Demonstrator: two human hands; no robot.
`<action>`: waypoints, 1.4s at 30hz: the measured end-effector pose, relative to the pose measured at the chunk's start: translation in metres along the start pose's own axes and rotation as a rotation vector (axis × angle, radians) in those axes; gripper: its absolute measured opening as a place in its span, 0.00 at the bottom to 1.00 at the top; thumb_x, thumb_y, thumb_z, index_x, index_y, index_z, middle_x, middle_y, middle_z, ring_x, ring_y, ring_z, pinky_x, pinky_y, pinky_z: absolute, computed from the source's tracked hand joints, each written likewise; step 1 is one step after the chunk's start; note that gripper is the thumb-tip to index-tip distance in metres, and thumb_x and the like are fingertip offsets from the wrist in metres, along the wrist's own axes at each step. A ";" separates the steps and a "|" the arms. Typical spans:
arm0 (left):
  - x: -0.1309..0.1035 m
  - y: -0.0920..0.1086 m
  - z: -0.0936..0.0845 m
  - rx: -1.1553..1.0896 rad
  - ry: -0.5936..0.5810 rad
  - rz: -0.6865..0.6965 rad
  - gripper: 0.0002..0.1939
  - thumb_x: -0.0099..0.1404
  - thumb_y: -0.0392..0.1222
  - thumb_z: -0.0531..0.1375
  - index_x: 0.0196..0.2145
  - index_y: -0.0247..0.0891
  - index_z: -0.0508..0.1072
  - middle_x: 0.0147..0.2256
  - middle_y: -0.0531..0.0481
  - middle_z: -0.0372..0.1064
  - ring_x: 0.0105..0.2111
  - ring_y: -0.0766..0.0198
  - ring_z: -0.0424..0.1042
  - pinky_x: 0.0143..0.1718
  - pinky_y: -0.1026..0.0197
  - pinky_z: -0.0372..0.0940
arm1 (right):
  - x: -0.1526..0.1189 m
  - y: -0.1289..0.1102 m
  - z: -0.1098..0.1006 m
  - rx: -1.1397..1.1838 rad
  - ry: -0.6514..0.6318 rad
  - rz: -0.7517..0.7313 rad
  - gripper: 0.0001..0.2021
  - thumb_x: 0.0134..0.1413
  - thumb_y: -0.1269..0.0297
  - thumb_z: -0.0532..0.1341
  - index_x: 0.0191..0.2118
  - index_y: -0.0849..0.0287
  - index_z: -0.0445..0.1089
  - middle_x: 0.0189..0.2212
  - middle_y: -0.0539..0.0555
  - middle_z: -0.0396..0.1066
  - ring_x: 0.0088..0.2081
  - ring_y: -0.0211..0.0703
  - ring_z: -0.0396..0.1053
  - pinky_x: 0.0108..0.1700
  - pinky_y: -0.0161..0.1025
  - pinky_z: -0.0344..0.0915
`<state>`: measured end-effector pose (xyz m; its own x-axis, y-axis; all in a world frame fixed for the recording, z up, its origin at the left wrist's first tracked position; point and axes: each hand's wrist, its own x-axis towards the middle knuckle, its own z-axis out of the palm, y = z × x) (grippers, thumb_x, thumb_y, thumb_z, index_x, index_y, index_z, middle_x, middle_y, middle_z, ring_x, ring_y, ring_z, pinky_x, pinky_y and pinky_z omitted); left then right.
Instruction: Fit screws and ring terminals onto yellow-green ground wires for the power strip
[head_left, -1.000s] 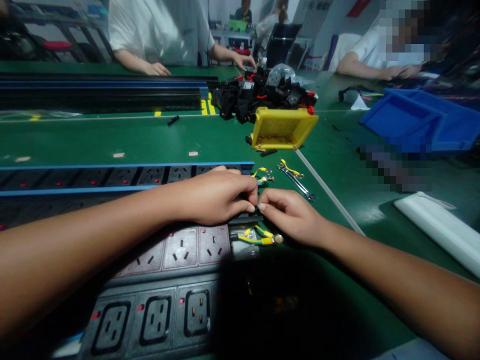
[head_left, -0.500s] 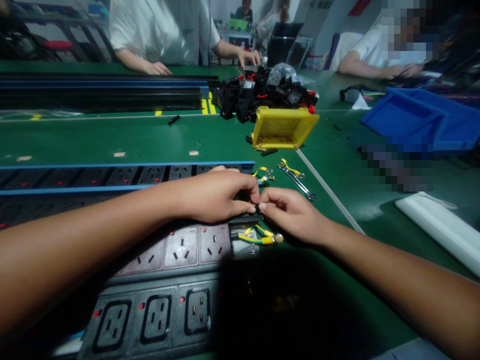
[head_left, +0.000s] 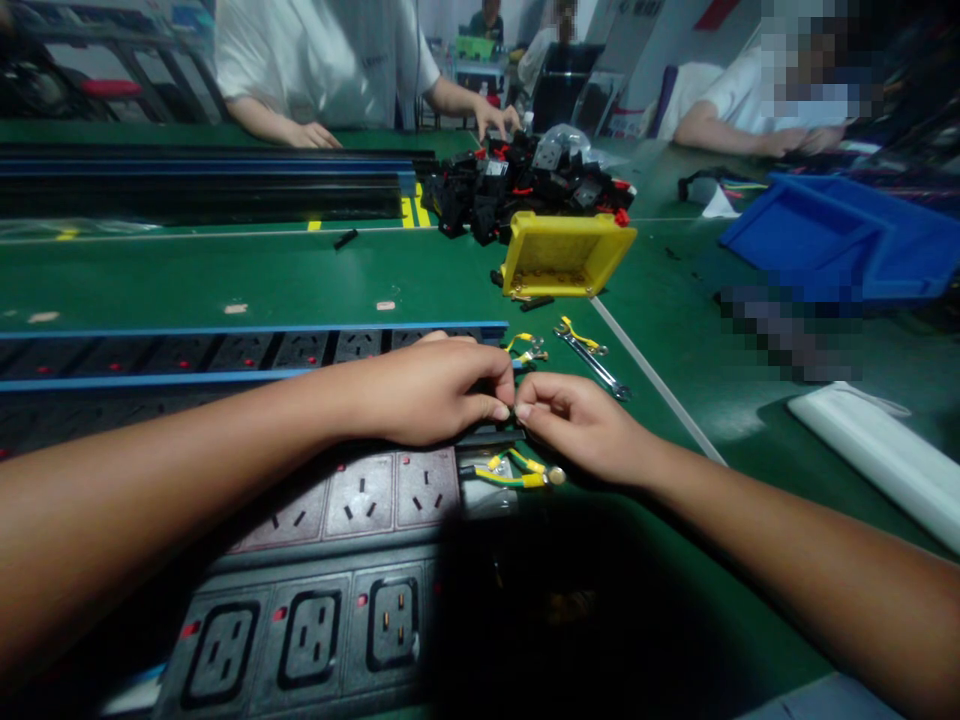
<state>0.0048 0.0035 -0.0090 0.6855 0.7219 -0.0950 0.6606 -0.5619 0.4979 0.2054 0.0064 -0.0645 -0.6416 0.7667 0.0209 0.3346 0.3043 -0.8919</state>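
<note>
My left hand (head_left: 457, 390) reaches over the socket strips, its thumb and index finger pinched at the right end of a dark strip. My right hand (head_left: 570, 415) meets it there, fingers closed in a pinch. Whatever small dark thing is between the fingertips is too hidden to name. Just below them, yellow-green wires (head_left: 517, 475) with a round metal end stick out beside a grey socket strip (head_left: 427, 490). Nearer me lies a strip with larger outlets (head_left: 311, 635). A blue-edged socket strip (head_left: 180, 352) runs behind my left hand.
A wrench (head_left: 592, 362) lies right of the strips. Beyond stand a yellow bin (head_left: 570, 255) and a pile of black parts (head_left: 517, 185). A blue bin (head_left: 840, 240) is at right. Across the table, a person's hand (head_left: 495, 118) touches the pile; another person sits at right.
The view has shifted very slightly. Both hands keep nearly the same pinched pose, fingertips close together.
</note>
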 end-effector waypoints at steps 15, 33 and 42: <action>-0.001 -0.006 -0.005 -0.023 -0.005 0.093 0.07 0.66 0.41 0.56 0.38 0.38 0.72 0.34 0.53 0.71 0.36 0.66 0.67 0.40 0.64 0.56 | -0.002 0.002 -0.005 -0.248 0.012 -0.038 0.07 0.53 0.65 0.53 0.27 0.59 0.62 0.21 0.47 0.58 0.24 0.35 0.56 0.27 0.33 0.51; -0.003 -0.008 -0.008 -0.046 -0.023 0.137 0.05 0.60 0.36 0.56 0.34 0.37 0.72 0.31 0.53 0.68 0.32 0.67 0.65 0.35 0.66 0.57 | -0.001 -0.003 -0.003 -0.439 -0.017 -0.005 0.10 0.54 0.64 0.53 0.23 0.58 0.60 0.18 0.46 0.58 0.22 0.34 0.55 0.27 0.34 0.46; -0.002 -0.010 -0.007 -0.022 -0.010 0.180 0.10 0.65 0.38 0.55 0.40 0.37 0.74 0.34 0.52 0.72 0.35 0.66 0.67 0.39 0.65 0.58 | -0.002 -0.001 -0.005 -0.492 -0.061 -0.038 0.13 0.56 0.62 0.51 0.21 0.57 0.54 0.18 0.46 0.54 0.21 0.33 0.51 0.27 0.35 0.43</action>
<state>-0.0052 0.0102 -0.0080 0.7950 0.6065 -0.0110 0.5202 -0.6724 0.5266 0.2098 0.0074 -0.0612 -0.6941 0.7198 0.0097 0.5867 0.5735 -0.5717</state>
